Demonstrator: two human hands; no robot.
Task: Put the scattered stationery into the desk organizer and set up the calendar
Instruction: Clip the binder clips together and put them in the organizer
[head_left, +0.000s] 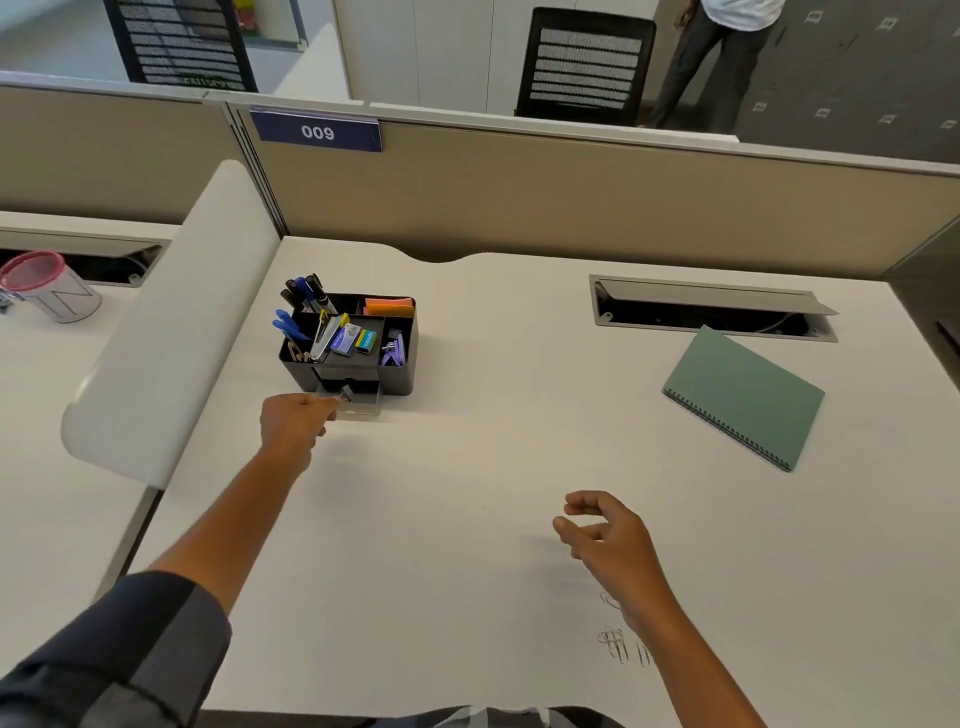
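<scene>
A black desk organizer stands at the desk's left rear, holding pens, orange sticky notes, a stapler, small boxes and a purple punch. Its small clear drawer is pulled out at the front. My left hand reaches to that drawer and pinches a small metal clip over it. My right hand hovers above the desk with fingers loosely curled, holding nothing. Several paper clips lie on the desk near my right wrist. A green spiral-bound calendar lies flat at the right.
A white divider panel borders the desk on the left, with a pink-rimmed cup beyond it. An open cable slot sits behind the calendar. A beige partition closes the back. A person stands by a chair beyond it.
</scene>
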